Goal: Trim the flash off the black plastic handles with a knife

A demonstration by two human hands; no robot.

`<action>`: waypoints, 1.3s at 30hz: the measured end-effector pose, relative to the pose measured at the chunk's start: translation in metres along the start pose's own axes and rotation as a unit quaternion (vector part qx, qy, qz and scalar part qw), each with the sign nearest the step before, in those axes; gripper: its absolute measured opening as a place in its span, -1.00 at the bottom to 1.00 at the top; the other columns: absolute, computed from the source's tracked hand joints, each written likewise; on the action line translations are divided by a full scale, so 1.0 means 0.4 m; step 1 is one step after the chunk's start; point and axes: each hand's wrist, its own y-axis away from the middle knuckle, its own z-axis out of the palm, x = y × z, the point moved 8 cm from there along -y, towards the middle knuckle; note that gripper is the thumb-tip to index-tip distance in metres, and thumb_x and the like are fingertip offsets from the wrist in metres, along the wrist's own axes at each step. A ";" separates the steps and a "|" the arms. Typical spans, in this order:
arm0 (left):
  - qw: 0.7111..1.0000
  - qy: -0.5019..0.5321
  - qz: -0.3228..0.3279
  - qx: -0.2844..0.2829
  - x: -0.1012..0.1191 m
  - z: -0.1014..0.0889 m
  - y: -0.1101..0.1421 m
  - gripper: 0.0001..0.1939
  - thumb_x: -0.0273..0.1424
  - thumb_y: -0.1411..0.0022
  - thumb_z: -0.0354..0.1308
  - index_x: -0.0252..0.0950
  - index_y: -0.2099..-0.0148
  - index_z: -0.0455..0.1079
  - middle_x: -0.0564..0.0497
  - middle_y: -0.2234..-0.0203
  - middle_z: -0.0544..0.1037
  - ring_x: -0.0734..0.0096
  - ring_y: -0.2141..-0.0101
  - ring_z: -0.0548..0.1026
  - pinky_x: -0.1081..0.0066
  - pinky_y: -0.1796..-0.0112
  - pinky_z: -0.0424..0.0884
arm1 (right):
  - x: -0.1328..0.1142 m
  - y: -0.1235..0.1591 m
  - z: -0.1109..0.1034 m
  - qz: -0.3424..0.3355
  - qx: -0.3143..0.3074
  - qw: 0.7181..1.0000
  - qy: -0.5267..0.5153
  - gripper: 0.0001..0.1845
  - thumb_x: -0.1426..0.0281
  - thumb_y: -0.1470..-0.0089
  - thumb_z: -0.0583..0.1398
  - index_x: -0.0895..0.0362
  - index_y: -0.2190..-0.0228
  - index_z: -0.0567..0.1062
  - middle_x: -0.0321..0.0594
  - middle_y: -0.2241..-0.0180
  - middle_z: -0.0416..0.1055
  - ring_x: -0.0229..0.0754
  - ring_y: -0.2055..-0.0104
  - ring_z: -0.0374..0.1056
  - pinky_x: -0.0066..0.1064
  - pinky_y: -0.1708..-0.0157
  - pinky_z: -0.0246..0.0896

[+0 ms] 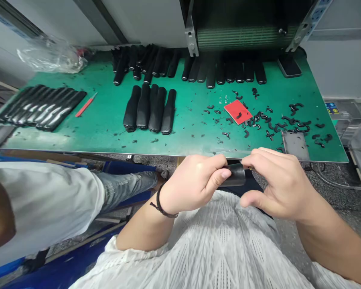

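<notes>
My left hand (192, 182) wraps around a black tubular handle-like piece (237, 175), held just past the table's front edge with its open end facing right. At that end is my right hand (278, 184), fingers curled and thumb held apart. A thin, small thing shows by its fingertips, mostly hidden, and I cannot make out what it is. On the green table (195, 138) ahead lie small curved black scraps (263, 116) and a red square pad (238, 111). A grey flat block (295, 145) sits near the front edge, beyond my right hand.
Black handle-like pieces lie in groups: a front group (142, 108), a back row (210, 74), a back pile (150, 62) and a glossy row (45, 106). A red-handled tool (86, 105), plastic bag (52, 56), phone (289, 66) and conveyor (243, 38) are around. Another person (48, 204) is at left.
</notes>
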 end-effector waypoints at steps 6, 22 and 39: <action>0.998 -0.048 0.028 0.011 0.015 0.003 -0.002 -0.55 -0.07 -0.54 -0.13 -0.27 0.29 0.26 0.15 0.58 0.27 0.51 0.59 0.19 0.43 0.51 0.05 | -0.007 -0.009 0.013 0.018 -0.036 0.999 0.001 -0.35 -0.19 -0.31 0.00 0.15 0.33 0.40 -0.32 0.45 0.27 -0.27 0.43 0.12 -0.36 0.43 -0.06; 0.997 0.052 0.010 0.047 0.009 0.022 0.000 -0.58 -0.11 -0.55 -0.10 -0.25 0.34 0.17 0.14 0.55 0.24 0.51 0.54 0.16 0.40 0.47 0.06 | -0.044 0.007 -0.023 -0.044 0.077 0.978 0.187 -0.36 -0.12 -0.34 0.00 0.12 0.52 0.36 -0.30 0.57 0.15 -0.24 0.45 -0.04 -0.33 0.49 -0.23; 0.987 0.139 0.003 0.080 -0.022 0.060 0.000 -0.57 -0.10 -0.55 -0.11 -0.28 0.30 0.24 0.10 0.52 0.29 0.51 0.52 0.21 0.40 0.45 0.12 | -0.038 0.032 -0.034 -0.057 0.137 0.989 -0.024 -0.88 0.35 -0.32 0.22 0.11 0.29 0.40 -0.30 0.49 0.32 -0.26 0.44 0.16 -0.35 0.42 0.05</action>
